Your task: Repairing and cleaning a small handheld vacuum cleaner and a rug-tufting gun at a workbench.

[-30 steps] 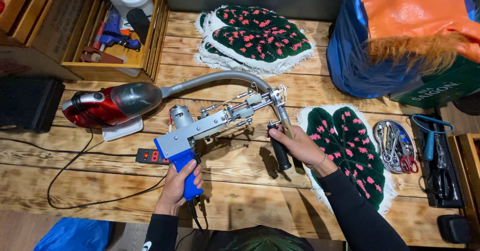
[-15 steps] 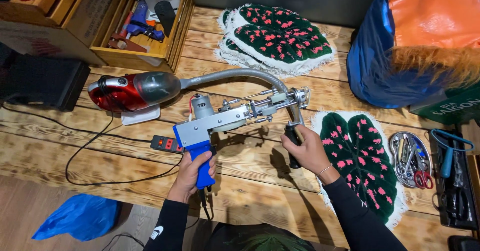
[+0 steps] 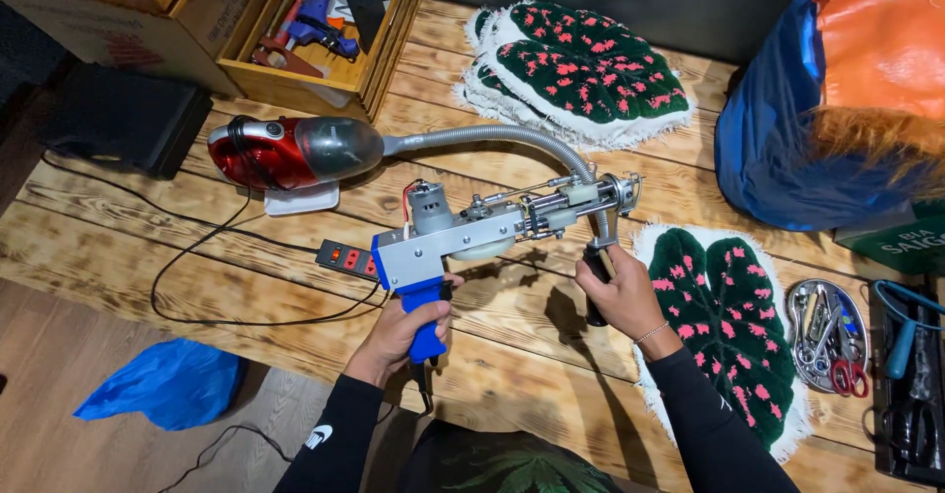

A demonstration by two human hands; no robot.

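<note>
One tufting gun (image 3: 492, 227) sits in your two hands, held level just above the wooden table (image 3: 246, 257) near its front edge. Your left hand (image 3: 404, 334) has its fingers curled tight around the blue pistol grip, and your right hand (image 3: 618, 296) is closed around the black front handle under the nose. You can see its grey metal body, a small round motor on top with red and white wires, and a rack of rods and gears running to the tip. One red handheld vacuum (image 3: 290, 151) lies behind it, its grey ribbed hose (image 3: 492, 137) arching over to the gun's nose. One black power strip (image 3: 346, 257) rests just beside the grip. Three green leaf-shaped rugs with pink spots: two stacked at the back (image 3: 581, 70), one (image 3: 728, 326) by your right wrist. One oval tin of scissors (image 3: 827, 334) lies further right. One wooden crate (image 3: 315, 40), one blue bag (image 3: 162, 385) on the plank floor
</note>
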